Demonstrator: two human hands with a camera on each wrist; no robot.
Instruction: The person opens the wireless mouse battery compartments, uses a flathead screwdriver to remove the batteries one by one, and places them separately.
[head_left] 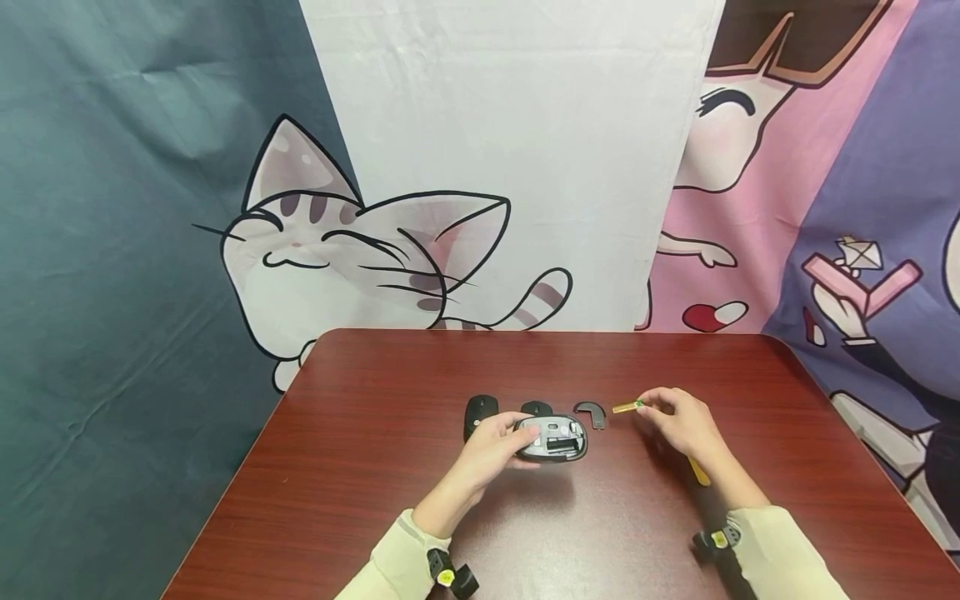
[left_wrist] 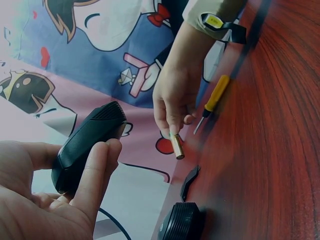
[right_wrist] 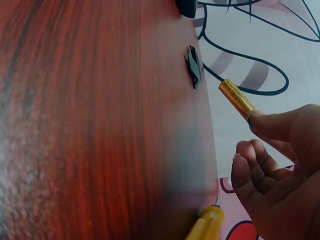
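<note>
My left hand (head_left: 487, 446) grips a computer mouse (head_left: 552, 439) with its underside turned up, showing an uncovered battery slot. In the left wrist view the fingers and thumb wrap the black sides of this mouse (left_wrist: 90, 147). To the right, my right hand (head_left: 681, 423) pinches a gold battery (head_left: 626, 407) by one end between thumb and finger. The battery (right_wrist: 236, 98) points away from the fingertips, apart from the mouse. A curved dark battery cover (head_left: 592, 412) lies on the table between the hands.
Two black mice rest behind the left hand, one (head_left: 481, 414) at left and another (head_left: 537, 408) partly hidden by the held mouse. A yellow-handled screwdriver (left_wrist: 217, 95) lies on the brown table (head_left: 375, 500) beside the right hand. Printed cloth (head_left: 525, 167) hangs behind the table.
</note>
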